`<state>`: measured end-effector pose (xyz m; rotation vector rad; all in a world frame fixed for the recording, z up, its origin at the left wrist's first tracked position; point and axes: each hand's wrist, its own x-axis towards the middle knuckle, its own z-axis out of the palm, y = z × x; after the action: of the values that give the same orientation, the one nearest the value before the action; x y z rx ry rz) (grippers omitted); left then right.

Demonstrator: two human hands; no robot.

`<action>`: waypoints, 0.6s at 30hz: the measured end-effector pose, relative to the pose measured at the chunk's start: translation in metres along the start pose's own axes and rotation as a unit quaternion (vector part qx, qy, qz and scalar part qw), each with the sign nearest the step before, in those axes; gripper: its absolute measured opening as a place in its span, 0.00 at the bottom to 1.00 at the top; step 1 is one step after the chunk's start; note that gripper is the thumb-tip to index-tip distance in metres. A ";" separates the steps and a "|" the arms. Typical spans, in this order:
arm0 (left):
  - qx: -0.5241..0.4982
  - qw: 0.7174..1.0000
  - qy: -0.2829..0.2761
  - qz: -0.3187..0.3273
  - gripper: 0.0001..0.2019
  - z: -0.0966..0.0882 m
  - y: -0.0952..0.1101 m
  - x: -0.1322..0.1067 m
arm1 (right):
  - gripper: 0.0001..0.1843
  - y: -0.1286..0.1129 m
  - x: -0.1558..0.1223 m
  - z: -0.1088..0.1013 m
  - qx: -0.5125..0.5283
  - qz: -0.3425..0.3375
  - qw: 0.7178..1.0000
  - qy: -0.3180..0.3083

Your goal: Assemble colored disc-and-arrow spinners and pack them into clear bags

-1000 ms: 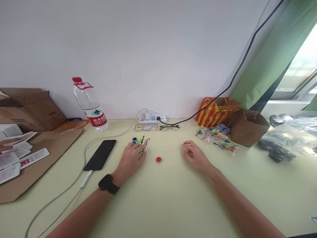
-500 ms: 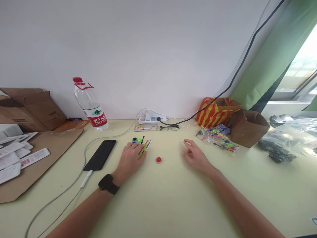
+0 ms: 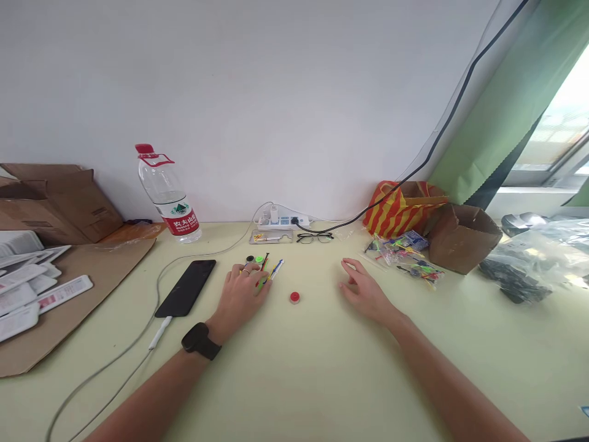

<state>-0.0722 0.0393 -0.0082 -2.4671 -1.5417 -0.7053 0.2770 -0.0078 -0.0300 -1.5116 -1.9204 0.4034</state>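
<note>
My left hand [image 3: 243, 293], with a ring and a black wristband, lies palm down left of centre. Its bent fingers and thumb close over several thin coloured plastic sticks [image 3: 276, 270]; the blue-and-white one pokes out past the thumb, and the palm hides the others in part. Just beyond the knuckles are small round discs, one of them bright green [image 3: 259, 260], one dark [image 3: 250, 259]. A small red-topped round piece [image 3: 294, 298] sits alone between the hands. My right hand [image 3: 363, 291] rests on the table, holding nothing, thumb and fingers apart.
A phone [image 3: 186, 288] on a cable lies at left, near a water bottle [image 3: 170, 196] and cardboard with white packets [image 3: 64, 294]. Glasses [image 3: 315, 237] and a power strip [image 3: 285, 221] are by the wall. Bagged coloured parts [image 3: 405, 255] and a cardboard box [image 3: 462, 239] stand right.
The red and yellow sticks under my left hand have shifted left and away, while the blue-and-white one stays near its place. My left fingers have curled a little more. The right hand is still.
</note>
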 end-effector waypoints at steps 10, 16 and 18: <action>-0.005 1.000 0.018 0.003 0.12 -0.001 -0.003 0.002 | 0.31 -0.002 0.000 -0.001 0.004 -0.007 1.000 0.005; 0.011 0.999 0.026 -0.017 0.11 -0.004 -0.007 0.004 | 0.30 -0.002 0.000 -0.001 0.004 -0.010 1.000 0.005; 0.001 1.000 0.013 -0.012 0.11 -0.004 -0.007 0.004 | 0.30 -0.002 0.000 0.000 0.003 -0.009 1.000 0.004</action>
<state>-0.0780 0.0438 -0.0037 -2.4321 -1.5645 -0.7371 0.2759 -0.0083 -0.0286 -1.4901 -1.9236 0.3947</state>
